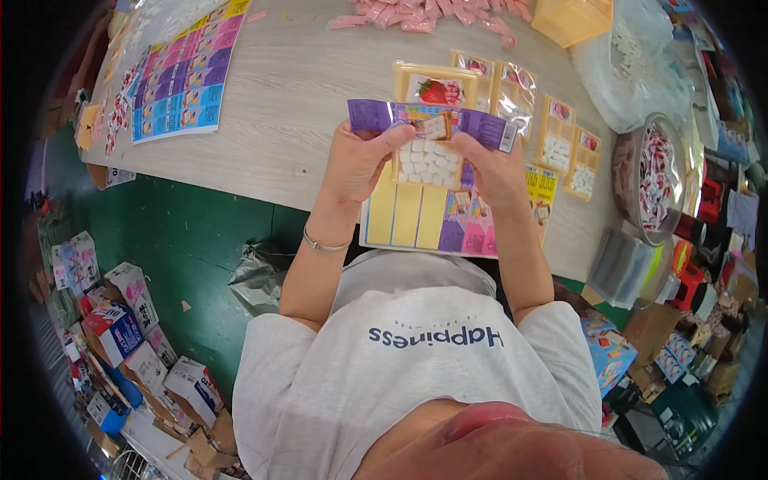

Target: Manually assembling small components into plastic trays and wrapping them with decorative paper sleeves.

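A long purple printed strip (485, 128) is stretched level between my hands, with a biscuit picture at its middle. My left hand (360, 162) pinches its left part between thumb and fingers. My right hand (494, 170) grips the right part, thumb on top. Under the strip lies a pale yellow plastic tray filled with small white pillow-shaped pieces (430, 164); the strip hides its far part. Beneath that is a sticker sheet (406, 212) with bare yellow backing and some purple and pink labels. Just beyond the strip sits another tray with a strawberry-printed packet (437, 90).
More filled trays (557, 134) lie at the right, near a steel bowl of small red-and-white packets (656, 180) and a plastic bag of white pieces (632, 72). Pink sachets (432, 12) are heaped at the far edge. Label sheets (188, 80) lie at left. Boxes (132, 296) stand on the floor.
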A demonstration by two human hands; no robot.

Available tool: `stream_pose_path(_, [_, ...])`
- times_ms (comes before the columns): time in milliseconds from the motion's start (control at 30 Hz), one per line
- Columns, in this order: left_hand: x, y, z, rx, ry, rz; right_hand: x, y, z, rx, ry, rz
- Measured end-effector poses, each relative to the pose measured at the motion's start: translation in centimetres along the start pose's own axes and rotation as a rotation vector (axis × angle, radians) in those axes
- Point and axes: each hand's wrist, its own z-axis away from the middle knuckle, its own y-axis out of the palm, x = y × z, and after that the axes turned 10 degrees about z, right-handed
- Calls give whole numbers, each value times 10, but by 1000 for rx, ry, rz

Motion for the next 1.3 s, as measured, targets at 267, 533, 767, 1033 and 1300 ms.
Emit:
stream_pose_path(267, [7, -13, 42, -226, 903, -769, -14, 0, 45, -208, -269, 294])
stream_pose_path(533, [15, 4, 65, 176, 430, -494, -13, -13, 66, 52, -452, 427])
stream_pose_path(767, [1, 12, 76, 703, 614, -761, 20, -32, 48, 564, -522, 224])
stream_pose_path(1033, [-2, 15, 82, 857, 608, -869, 31, -20, 52, 751, -331, 335])
stream_pose_path(1300, [22, 17, 85, 910, 501, -714, 12, -23, 88, 599, -11, 314])
